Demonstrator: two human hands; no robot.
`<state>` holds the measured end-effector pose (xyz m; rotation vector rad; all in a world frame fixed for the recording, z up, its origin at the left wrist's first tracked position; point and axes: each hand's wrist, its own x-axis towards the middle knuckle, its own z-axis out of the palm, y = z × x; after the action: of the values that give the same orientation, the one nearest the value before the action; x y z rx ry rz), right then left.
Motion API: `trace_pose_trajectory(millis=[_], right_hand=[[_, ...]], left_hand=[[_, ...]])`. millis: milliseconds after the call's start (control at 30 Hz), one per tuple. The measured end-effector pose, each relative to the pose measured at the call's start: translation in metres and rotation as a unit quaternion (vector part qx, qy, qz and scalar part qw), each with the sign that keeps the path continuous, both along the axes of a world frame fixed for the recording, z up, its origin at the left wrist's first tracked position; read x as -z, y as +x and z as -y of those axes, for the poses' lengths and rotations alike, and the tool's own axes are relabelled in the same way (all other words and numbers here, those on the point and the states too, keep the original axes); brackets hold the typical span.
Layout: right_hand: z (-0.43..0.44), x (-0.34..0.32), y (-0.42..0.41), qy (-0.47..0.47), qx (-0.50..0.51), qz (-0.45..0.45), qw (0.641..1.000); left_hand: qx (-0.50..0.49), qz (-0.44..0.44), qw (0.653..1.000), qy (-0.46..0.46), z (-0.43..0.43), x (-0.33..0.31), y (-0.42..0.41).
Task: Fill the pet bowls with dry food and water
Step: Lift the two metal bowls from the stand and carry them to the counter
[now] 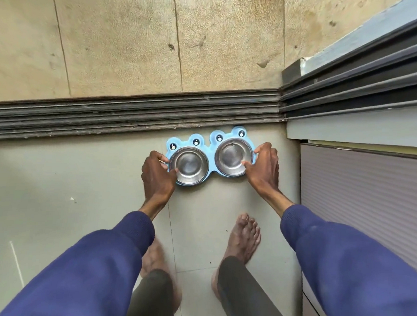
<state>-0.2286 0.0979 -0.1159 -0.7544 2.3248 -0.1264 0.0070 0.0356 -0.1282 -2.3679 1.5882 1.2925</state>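
Bare feet [243,237] stand just behind both hands. The left hand [157,173] grips the left end of the blue bowl stand [211,155]; the right hand [263,168] grips its right end. Between them sit two steel bowls [190,165]. Beyond runs a door track [132,120].

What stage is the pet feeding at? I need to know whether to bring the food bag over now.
Nothing is filled yet: the left bowl looks empty and the right bowl shows at most a few drops. In hand: the left hand and right hand grip the ends of the blue holder on the floor. Dry food and water both remain.
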Motion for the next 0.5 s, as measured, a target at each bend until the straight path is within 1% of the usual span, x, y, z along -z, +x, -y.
trace_pose_trajectory(millis=[133,233,300,400,500], right_hand=[[0.0,0.002,-0.001,0.012,0.02,-0.006,1.0],[0.004,-0.002,0.003,0.013,0.029,-0.023,0.999],[0.005,-0.008,0.005,0.008,0.033,-0.031,0.999],[0.0,-0.034,0.006,-0.007,0.061,-0.023,0.998],[-0.007,-0.087,0.006,-0.047,0.099,0.005,0.994]], left_hand=[[0.009,-0.001,1.0,-0.009,0.0,-0.005,0.0],[0.012,-0.029,0.999,-0.013,0.002,-0.012,-0.001],[-0.004,-0.045,0.999,-0.003,-0.001,-0.02,0.002],[-0.077,-0.075,0.994,0.014,-0.007,-0.046,0.005],[-0.168,-0.126,0.977,0.038,-0.01,-0.104,0.002]])
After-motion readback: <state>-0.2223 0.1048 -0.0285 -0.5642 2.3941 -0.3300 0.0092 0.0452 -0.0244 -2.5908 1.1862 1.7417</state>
